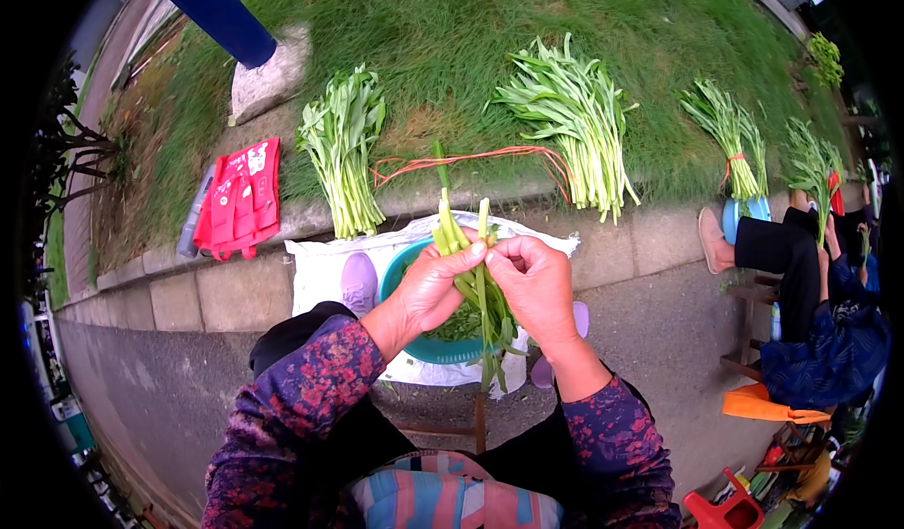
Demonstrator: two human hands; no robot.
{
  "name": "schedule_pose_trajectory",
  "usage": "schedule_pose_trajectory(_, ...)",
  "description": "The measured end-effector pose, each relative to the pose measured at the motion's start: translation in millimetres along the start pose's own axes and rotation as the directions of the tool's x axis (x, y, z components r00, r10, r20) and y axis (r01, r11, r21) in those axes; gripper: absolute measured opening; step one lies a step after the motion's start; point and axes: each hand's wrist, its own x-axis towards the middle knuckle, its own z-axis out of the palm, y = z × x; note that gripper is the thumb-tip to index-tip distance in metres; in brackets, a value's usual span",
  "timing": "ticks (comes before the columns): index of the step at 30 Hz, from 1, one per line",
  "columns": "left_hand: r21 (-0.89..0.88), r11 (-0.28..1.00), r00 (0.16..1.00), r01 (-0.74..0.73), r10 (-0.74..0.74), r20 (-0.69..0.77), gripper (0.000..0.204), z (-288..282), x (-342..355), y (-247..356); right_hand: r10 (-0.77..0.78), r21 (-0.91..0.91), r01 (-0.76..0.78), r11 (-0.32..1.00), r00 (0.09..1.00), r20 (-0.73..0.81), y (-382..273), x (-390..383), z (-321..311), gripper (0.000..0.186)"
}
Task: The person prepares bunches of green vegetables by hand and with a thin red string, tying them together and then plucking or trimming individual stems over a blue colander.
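Observation:
My left hand [424, 293] grips several leafy green stalks [447, 229], their pale cut ends upward and leaves hanging down. My right hand [529, 289] pinches at the same stalks, its thumb and forefinger close to my left thumb. Below both hands is a teal plastic basin [435, 348] with loose green leaves in it, standing on a white woven sack [312, 276]. My lilac shoes [359, 284] show on either side of the basin.
Leafy bundles [341, 147] [593, 152] and red twine [414, 163] lie along the grassy kerb [603, 265]. At left are a red bag [240, 199] and a blue post [202, 6]. At right a seated co-worker [819, 331] holds greens, near a red stool [725, 505].

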Motion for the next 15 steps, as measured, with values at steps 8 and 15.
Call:
schedule_pose_trajectory(8, 0.1, 0.993, 0.997, -0.065, 0.059, 0.056, 0.015, 12.0, -1.9, -0.2, 0.153, 0.142, -0.172, 0.975, 0.979, 0.137, 3.3, 7.6, -10.7, 0.014)
schedule_pose_trajectory(15, 0.107, 0.994, 0.999, 0.006, -0.01, 0.04, 0.016, 11.2, -2.1, -3.4, 0.18, 0.097, -0.199, 0.975, 0.968, 0.177, 8.3, 8.1, -16.4, 0.014)
